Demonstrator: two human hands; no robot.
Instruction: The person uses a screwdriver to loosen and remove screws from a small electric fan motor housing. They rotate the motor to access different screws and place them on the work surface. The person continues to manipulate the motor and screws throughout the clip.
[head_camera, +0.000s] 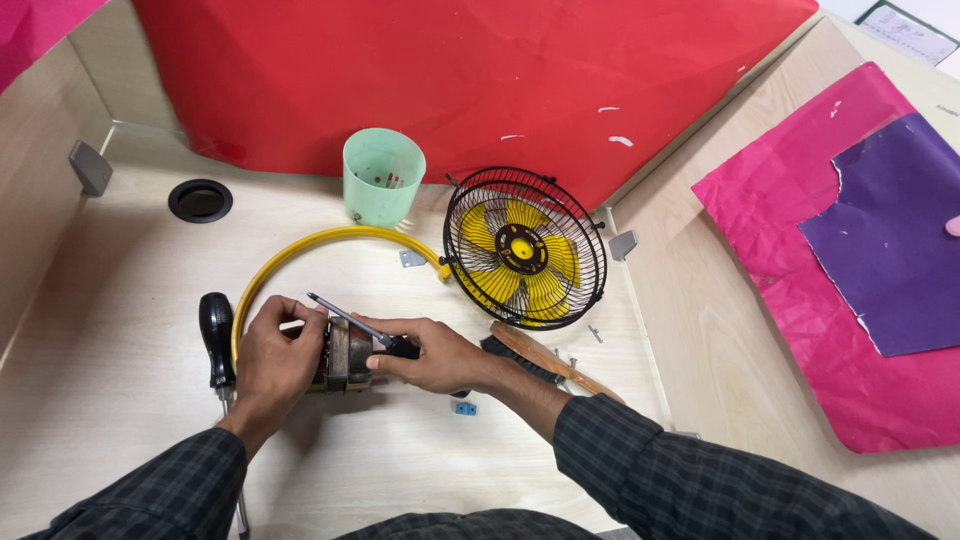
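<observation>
My left hand (276, 355) grips a small metal fan motor (347, 356) on the pale wooden desk. In my right hand (435, 357) is a black-handled screwdriver (352, 319), its thin shaft pointing up and left over the motor. A black wire fan cage with yellow blades (524, 248) stands just behind my right hand. A curved yellow stand bar (300, 255) arcs around the motor from the left.
A second black-handled screwdriver (217, 340) lies left of my left hand. A mint green cup (383, 176) stands at the back, a round black desk hole (200, 200) to its left. A wooden-handled brush (545, 362), a small blue piece (465, 408) and loose screws lie near my right wrist.
</observation>
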